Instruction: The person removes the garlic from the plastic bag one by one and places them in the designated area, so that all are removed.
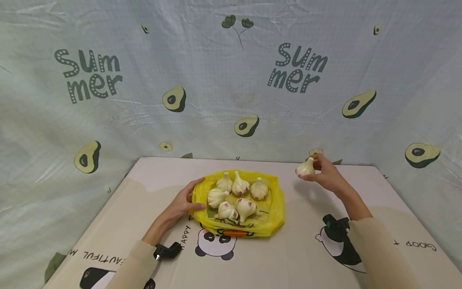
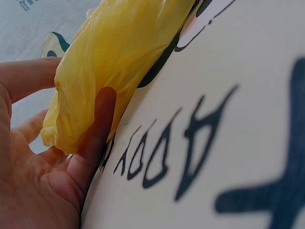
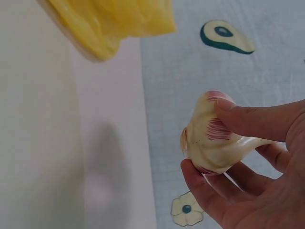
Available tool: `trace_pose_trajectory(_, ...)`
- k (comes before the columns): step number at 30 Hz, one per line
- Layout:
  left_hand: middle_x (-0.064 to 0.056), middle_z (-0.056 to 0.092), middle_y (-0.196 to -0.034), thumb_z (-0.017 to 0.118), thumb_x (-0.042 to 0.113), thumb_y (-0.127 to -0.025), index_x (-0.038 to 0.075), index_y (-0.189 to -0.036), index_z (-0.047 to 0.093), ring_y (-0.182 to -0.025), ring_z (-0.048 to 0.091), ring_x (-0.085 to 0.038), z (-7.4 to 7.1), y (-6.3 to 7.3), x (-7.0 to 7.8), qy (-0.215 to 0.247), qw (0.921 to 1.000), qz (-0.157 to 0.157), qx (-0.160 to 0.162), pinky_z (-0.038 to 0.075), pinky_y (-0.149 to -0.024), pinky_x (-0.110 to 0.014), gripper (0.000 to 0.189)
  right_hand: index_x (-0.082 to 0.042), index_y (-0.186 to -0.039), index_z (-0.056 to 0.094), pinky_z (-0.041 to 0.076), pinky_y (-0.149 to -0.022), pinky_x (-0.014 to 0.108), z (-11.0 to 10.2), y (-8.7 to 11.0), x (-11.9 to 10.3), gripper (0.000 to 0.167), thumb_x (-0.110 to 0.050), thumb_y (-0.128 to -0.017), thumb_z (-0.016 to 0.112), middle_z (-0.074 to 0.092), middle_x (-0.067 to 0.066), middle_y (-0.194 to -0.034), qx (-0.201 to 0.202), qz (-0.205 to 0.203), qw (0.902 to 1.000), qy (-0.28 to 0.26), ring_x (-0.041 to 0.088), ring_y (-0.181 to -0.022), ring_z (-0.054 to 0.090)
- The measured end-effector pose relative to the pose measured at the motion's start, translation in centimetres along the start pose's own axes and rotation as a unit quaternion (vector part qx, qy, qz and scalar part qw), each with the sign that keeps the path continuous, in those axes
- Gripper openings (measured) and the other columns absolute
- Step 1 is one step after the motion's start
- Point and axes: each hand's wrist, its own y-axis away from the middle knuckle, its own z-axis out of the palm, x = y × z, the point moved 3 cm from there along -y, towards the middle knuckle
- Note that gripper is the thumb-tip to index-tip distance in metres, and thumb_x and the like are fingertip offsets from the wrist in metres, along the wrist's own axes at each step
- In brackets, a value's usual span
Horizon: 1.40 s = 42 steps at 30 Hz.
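Observation:
A yellow plastic bag (image 1: 276,206), its mouth spread wide, lies mid-table with several garlic bulbs (image 1: 246,208) inside. At the bag's left side, my left hand (image 1: 185,198) grips the edge, thumb on the near side and fingers behind; the left wrist view shows the thumb (image 2: 104,112) against the crinkled plastic. My right hand (image 1: 326,174) holds one garlic bulb (image 3: 214,136) in the air, right of the bag. Thumb and fingers pinch this purple-streaked bulb, and its stem points back toward the palm.
The table (image 1: 296,257) has a pale cover printed with pandas and lettering. Behind it hangs a light curtain (image 1: 216,80) with avocado prints, which also closes off both sides. Black straps with small devices (image 1: 167,251) sit on both wrists.

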Motion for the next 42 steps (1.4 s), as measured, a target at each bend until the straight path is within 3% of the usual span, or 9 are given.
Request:
trace_pose_trajectory(13,-0.019,0.027,-0.168,0.074,0.014,-0.086,0.017,-0.164,0.025,-0.131,0.056,-0.036,0.0,-0.1,-0.1,0.0,1.0,0.003,-0.001,0.056,-0.096,-0.028,0.093,0.0,-0.143,0.036,0.051,-0.101,0.052,1.8,-1.5,1.7,0.07,-0.021,-0.092,0.078,0.055,0.035,-0.138,-0.036,0.008,0.9988,0.033,0.041,-0.118,0.057)
trace_pose_trajectory(25,-0.019,0.028,-0.168,0.074,0.013,-0.085,0.017,-0.164,0.025,-0.13,0.056,-0.035,0.1,0.0,0.0,-0.001,1.0,0.002,0.003,0.057,-0.095,-0.028,0.092,0.003,-0.135,0.041,0.047,-0.105,0.06,2.8,-2.0,2.0,0.065,-0.019,-0.088,0.081,0.053,0.039,-0.138,-0.032,0.005,0.9977,0.06,0.048,-0.124,0.054)
trace_pose_trajectory(30,-0.019,0.029,-0.167,0.074,0.013,-0.086,0.017,-0.164,0.026,-0.129,0.056,-0.034,0.1,0.1,0.1,0.002,1.0,0.0,0.004,0.057,-0.096,-0.029,0.092,0.0,-0.14,0.041,0.047,-0.106,0.061,3.1,-2.2,2.8,0.069,-0.022,-0.088,0.082,0.051,0.037,-0.141,-0.039,0.023,0.9966,0.068,0.048,-0.126,0.052)
trace_pose_trajectory(42,-0.018,0.029,-0.167,0.075,0.015,-0.084,0.017,-0.163,0.027,-0.133,0.053,-0.037,0.1,0.0,-0.1,-0.009,0.9999,0.004,0.01,0.056,-0.101,-0.036,0.093,-0.001,-0.138,0.051,0.05,-0.101,0.057,3.0,-2.0,3.2,0.064,-0.024,-0.086,0.081,0.054,0.033,-0.139,-0.041,0.024,0.995,0.088,0.046,-0.122,0.052)
